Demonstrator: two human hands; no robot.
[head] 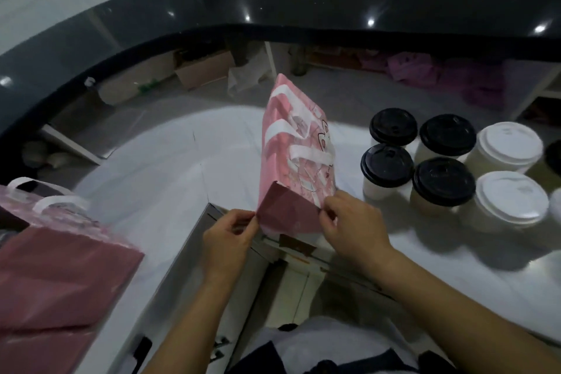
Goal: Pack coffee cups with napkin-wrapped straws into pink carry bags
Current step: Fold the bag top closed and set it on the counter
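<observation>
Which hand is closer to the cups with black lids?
The right hand. It pinches a corner of the pink bag, close beside the black-lidded cups. The left hand pinches the opposite corner, with the bag between it and them.

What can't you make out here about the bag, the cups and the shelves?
All in the head view.
Cup contents: black lids and white lids cover them.
Dark-lidded cup: cut off by the right edge.
Pink bag print: motion-blurred; the bag is flat, hiding its inside.
Purple heap under the counter: dim and blurred.
</observation>
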